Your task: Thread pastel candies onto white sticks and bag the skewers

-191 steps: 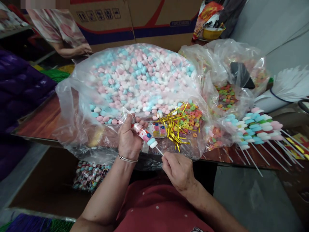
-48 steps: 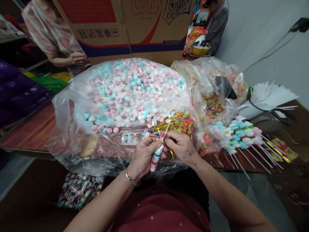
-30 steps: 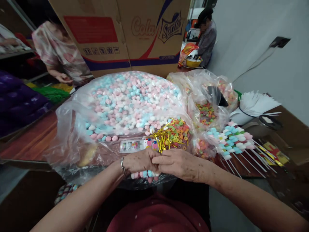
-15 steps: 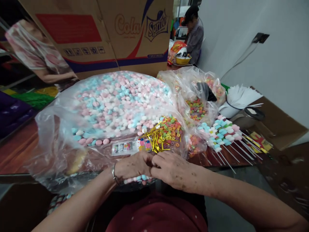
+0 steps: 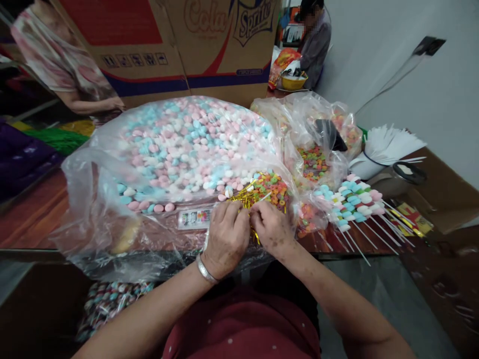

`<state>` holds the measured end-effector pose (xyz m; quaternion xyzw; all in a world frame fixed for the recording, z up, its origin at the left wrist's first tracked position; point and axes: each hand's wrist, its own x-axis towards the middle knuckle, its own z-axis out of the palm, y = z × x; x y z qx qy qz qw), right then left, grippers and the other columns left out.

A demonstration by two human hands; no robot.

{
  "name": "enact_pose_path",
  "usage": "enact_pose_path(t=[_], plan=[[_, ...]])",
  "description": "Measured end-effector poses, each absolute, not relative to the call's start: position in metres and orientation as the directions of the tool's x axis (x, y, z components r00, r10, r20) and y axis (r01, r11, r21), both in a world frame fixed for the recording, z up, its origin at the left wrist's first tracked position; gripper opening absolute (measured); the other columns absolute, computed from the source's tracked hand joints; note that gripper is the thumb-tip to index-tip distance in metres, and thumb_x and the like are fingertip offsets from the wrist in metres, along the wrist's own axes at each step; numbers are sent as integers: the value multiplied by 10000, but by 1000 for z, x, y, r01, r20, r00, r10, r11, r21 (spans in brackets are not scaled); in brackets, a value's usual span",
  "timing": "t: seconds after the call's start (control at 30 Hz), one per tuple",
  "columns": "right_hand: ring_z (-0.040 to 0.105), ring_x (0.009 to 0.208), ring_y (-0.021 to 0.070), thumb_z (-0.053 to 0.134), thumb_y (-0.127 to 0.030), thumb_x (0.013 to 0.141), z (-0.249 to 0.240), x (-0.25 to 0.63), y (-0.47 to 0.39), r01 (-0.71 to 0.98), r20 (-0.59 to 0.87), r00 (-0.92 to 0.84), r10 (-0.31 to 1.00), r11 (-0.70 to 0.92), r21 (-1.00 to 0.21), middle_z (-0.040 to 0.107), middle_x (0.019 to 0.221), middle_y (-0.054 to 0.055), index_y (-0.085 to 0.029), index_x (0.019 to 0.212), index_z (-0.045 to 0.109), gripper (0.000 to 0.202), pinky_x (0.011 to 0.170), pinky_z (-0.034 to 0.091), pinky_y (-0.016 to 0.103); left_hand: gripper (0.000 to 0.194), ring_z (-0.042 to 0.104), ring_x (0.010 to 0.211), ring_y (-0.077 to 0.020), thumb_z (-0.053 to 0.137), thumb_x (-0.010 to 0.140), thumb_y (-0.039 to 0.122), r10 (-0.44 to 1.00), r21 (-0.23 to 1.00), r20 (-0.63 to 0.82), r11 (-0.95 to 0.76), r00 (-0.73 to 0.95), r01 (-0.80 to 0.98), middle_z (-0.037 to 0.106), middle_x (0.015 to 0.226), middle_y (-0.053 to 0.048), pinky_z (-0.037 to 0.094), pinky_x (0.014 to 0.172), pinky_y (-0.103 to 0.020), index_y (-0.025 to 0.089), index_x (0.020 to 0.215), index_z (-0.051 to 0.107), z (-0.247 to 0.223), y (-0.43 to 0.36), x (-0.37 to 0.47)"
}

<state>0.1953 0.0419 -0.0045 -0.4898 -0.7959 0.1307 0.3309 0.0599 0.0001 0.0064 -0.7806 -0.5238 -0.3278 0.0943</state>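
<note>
My left hand (image 5: 227, 237), with a silver bracelet at the wrist, is closed over a marshmallow skewer whose candies its fingers mostly hide. Close by on the right, my right hand (image 5: 271, 227) pinches with its fingertips near my left. A white stick end (image 5: 265, 197) pokes out past the right fingers. Gold twist ties (image 5: 245, 198) lie just behind both hands; whether one is in my fingertips I cannot tell. Ring-shaped candies (image 5: 275, 188) are heaped beyond them. A printed clear packet (image 5: 193, 218) lies left of my left hand.
A large clear bag of pastel marshmallows (image 5: 187, 144) spreads ahead, before a cardboard box (image 5: 149, 75). Finished-looking marshmallow skewers (image 5: 355, 199) lie at right, near a holder of white sticks (image 5: 374, 162). Wrapped candies (image 5: 107, 301) sit low at left. Two other people are farther back.
Both hands have moved up and forward toward the gold twist ties. The row of marshmallows seen beneath my left hand is now covered, and a white stick end shows beyond my right fingers.
</note>
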Motion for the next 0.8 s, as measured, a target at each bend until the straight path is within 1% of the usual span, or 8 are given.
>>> enact_pose_path(t=[0.1, 0.2, 0.27, 0.37, 0.5, 0.57, 0.67, 0.8], plan=[[536, 639, 129, 441, -202, 881, 4, 190, 41, 491, 347, -184, 920, 391, -778, 578, 697, -9, -196, 787, 530, 129, 609, 414, 237, 229, 559, 729, -216, 487, 908, 261, 790, 474, 600, -478, 126, 740, 656, 766, -99, 434, 727, -353, 155, 797, 657, 1, -3, 57], [528, 624, 109, 445, -225, 882, 14, 178, 25, 330, 332, -211, 919, 387, -861, 573, 691, -23, -201, 779, 527, 133, 592, 414, 215, 459, 548, 661, -189, 342, 960, 436, 970, 893, 241, -219, -7, 394, 631, 688, -63, 441, 658, -316, 169, 756, 656, 6, -3, 50], [517, 614, 103, 441, -212, 872, 17, 169, 13, 261, 359, -268, 894, 426, -866, 568, 684, -22, -201, 756, 516, 138, 582, 409, 210, 587, 571, 677, -199, 268, 942, 570, 993, 994, 62, -53, -103, 91, 633, 673, -60, 456, 651, -322, 182, 754, 666, 17, -1, 39], [493, 576, 98, 435, -209, 872, 14, 158, 6, 212, 352, -275, 894, 414, -885, 536, 642, -34, -205, 743, 496, 143, 549, 401, 204, 683, 607, 741, -240, 283, 851, 732, 995, 977, 81, -92, -66, -194, 644, 645, -80, 486, 684, -375, 209, 661, 679, 33, -3, 17], [530, 649, 118, 422, -206, 885, 4, 149, 3, 255, 482, -211, 850, 524, -813, 572, 716, -1, -200, 807, 516, 122, 631, 445, 235, 587, 600, 689, -239, 501, 790, 703, 987, 997, 57, -49, 147, -57, 608, 529, -71, 502, 750, -396, 207, 529, 676, 34, -19, -7], [552, 701, 133, 418, -206, 885, 1, 142, -3, 236, 516, -262, 815, 573, -785, 596, 757, 24, -196, 824, 527, 125, 681, 465, 260, 497, 600, 700, -219, 583, 775, 649, 994, 997, -69, 67, 80, 23, 636, 599, -54, 509, 741, -364, 195, 610, 701, 24, -28, -9], [576, 724, 131, 436, -218, 887, -5, 128, -17, 103, 386, -393, 835, 457, -883, 615, 766, 22, -188, 814, 546, 136, 702, 480, 258, 468, 607, 694, -194, 603, 764, 636, 974, 967, -197, 173, -116, -189, 662, 697, -39, 514, 647, -311, 177, 774, 696, 8, -40, -2], [573, 671, 101, 476, -202, 892, -13, 122, -25, 67, 158, -601, 783, 247, -967, 615, 728, -16, -179, 812, 593, 143, 637, 466, 205, 289, 581, 573, -117, 713, 748, 444, 901, 916, -213, 50, -377, -398, 651, 722, 16, 483, 545, -235, 199, 872, 621, 6, -52, 6]])
